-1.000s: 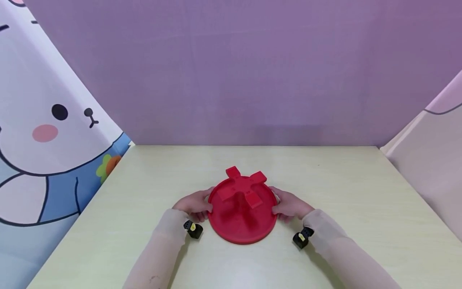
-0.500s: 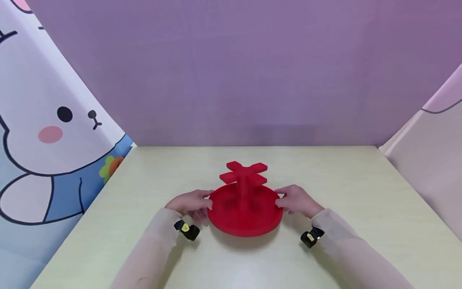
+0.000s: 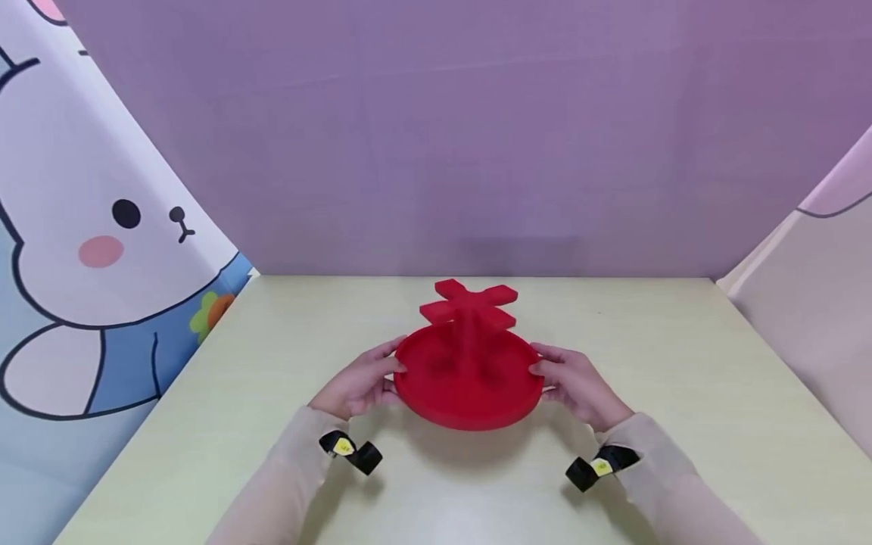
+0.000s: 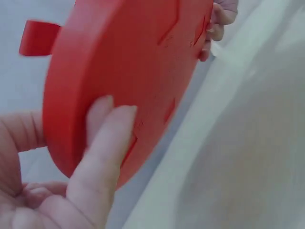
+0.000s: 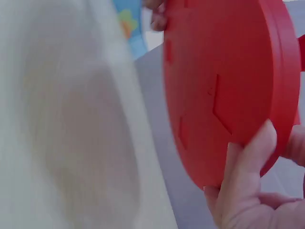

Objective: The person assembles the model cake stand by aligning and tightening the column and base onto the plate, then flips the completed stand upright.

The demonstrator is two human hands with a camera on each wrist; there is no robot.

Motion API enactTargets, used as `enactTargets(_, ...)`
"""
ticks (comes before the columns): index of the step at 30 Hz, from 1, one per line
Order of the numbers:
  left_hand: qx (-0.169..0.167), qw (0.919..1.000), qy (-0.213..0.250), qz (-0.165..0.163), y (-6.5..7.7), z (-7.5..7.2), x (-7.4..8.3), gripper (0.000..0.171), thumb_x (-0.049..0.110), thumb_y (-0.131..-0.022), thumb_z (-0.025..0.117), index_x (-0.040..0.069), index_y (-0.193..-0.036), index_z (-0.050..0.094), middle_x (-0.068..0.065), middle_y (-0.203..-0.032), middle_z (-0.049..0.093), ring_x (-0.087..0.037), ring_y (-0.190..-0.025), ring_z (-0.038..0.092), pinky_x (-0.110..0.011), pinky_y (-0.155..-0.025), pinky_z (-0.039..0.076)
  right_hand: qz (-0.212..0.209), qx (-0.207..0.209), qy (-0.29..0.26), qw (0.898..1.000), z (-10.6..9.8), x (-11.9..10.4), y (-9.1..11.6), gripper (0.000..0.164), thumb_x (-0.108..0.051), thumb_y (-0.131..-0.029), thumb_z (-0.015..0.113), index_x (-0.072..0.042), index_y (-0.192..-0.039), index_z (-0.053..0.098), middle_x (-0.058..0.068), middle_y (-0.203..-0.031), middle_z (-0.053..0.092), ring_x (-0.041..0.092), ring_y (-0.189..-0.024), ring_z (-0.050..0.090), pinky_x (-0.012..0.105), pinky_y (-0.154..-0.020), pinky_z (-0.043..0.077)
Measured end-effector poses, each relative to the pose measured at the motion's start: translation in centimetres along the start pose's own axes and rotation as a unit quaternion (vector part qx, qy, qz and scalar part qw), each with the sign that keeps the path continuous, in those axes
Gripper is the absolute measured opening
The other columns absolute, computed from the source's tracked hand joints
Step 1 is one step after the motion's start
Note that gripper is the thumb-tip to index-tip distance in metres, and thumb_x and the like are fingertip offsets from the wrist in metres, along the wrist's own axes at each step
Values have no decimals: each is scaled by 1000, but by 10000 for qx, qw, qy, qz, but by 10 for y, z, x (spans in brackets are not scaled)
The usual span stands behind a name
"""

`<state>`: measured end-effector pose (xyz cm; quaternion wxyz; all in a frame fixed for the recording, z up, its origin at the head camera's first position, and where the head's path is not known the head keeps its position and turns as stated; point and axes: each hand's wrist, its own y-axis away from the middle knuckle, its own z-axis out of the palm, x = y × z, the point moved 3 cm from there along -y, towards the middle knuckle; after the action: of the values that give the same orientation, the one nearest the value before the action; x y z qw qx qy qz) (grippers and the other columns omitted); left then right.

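Observation:
A red round plastic dish (image 3: pixel 470 405) with a raised rim is held above the table, its shadow below it. From its middle rises a post topped by a four-armed cross (image 3: pixel 470 301). My left hand (image 3: pixel 364 378) grips the dish's left rim, thumb on top; the left wrist view shows fingers (image 4: pixel 102 157) against its underside. On the opposite rim, my right hand (image 3: pixel 577 382) pinches the same dish, with fingers (image 5: pixel 248 167) under it in the right wrist view. Shallow angular outlines mark the flat underside (image 5: pixel 205 90).
The pale wood-grain table (image 3: pixel 681 363) spreads out on all sides beneath the hands. A purple cloth backdrop (image 3: pixel 436 136) stands along its far edge. A cartoon-printed cloth (image 3: pixel 54 227) hangs at the left, and a pale one (image 3: pixel 817 303) at the right.
Both hands have raised the red dish off the table and tipped it, its cross top leaning toward the far side. The hands now stand slightly farther apart.

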<state>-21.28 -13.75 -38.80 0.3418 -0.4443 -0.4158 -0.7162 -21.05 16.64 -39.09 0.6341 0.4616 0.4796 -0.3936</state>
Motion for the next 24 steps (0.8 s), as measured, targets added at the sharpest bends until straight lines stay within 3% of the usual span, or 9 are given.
enactTargets(4, -25, 9994, 266, 212, 8, -3, 7, 62, 2, -96, 42, 2, -152, 17, -3, -91, 66, -12, -59, 66, -28, -66, 56, -370, -652, -688, 9948, 3, 4, 7, 59, -2, -94, 42, 13, -146, 18, -2, -106, 61, 9, -71, 64, 26, -64, 55)
enactTargets(8, -183, 9972, 483, 547, 14, -4, 14, 61, 0, -96, 40, 0, -152, 15, -2, -96, 68, -12, -63, 68, -29, -67, 56, -1217, -1256, -443, 9836, 2, 7, 9, 63, 11, -87, 39, 15, -144, 11, -3, -120, 54, 8, -79, 63, 26, -68, 55)
enactTargets(13, -164, 9942, 779, 724, 15, -3, 18, 59, -1, -95, 38, -4, -151, 16, -2, -98, 69, -13, -70, 69, -29, -69, 56, -1624, -695, 1171, 9773, 1, 5, 8, 69, 2, -88, 63, 9, -145, 25, 11, -130, 53, 14, -93, 60, 27, -76, 53)
enactTargets(15, -85, 9940, 857, 681, 14, -3, 17, 58, -1, -96, 37, -5, -150, 17, -2, -91, 70, -12, -69, 69, -27, -68, 56, -1713, -208, 2168, 9609, 4, 2, 7, 69, -4, -85, 70, 7, -143, 36, 18, -126, 55, 21, -95, 60, 28, -74, 53)
enactTargets(17, 7, 9939, 923, 611, 12, -3, 16, 57, 0, -97, 38, -5, -150, 18, -2, -87, 70, -11, -67, 68, -26, -68, 55, -2201, 329, 3248, 9192, 7, -2, 8, 62, -8, -81, 76, 4, -136, 50, 19, -120, 60, 27, -96, 61, 30, -69, 53)
enactTargets(20, 181, 9940, 949, 521, 10, -3, 14, 53, 1, -97, 38, -5, -147, 24, -1, -84, 68, -10, -65, 67, -24, -68, 55, -3637, 1008, 4314, 8194, 15, -10, 9, 51, -2, -71, 83, 2, -118, 65, 16, -110, 66, 33, -95, 64, 36, -69, 56)
enactTargets(22, 231, 9939, 961, 491, 9, -3, 14, 49, 2, -98, 38, -5, -145, 27, -1, -88, 68, -10, -66, 67, -24, -69, 55, -4712, 1296, 4490, 7481, 18, -14, 11, 40, -3, -70, 84, 0, -107, 70, 15, -104, 68, 33, -95, 65, 37, -73, 56)
enactTargets(23, 249, 9939, 958, 481, 9, -3, 15, 48, 3, -98, 38, -6, -144, 27, -2, -89, 67, -10, -67, 67, -24, -69, 55, -5180, 1306, 4433, 7198, 20, -15, 11, 33, -7, -74, 82, 1, -104, 71, 15, -102, 69, 32, -94, 65, 36, -76, 55)
enactTargets(24, 254, 9938, 972, 467, 9, -3, 16, 48, 4, -98, 37, -7, -144, 27, -2, -91, 66, -11, -68, 67, -24, -69, 55, -5536, 1217, 4302, 7026, 22, -16, 10, 27, -9, -79, 79, 2, -102, 70, 16, -100, 69, 32, -93, 65, 33, -80, 54)
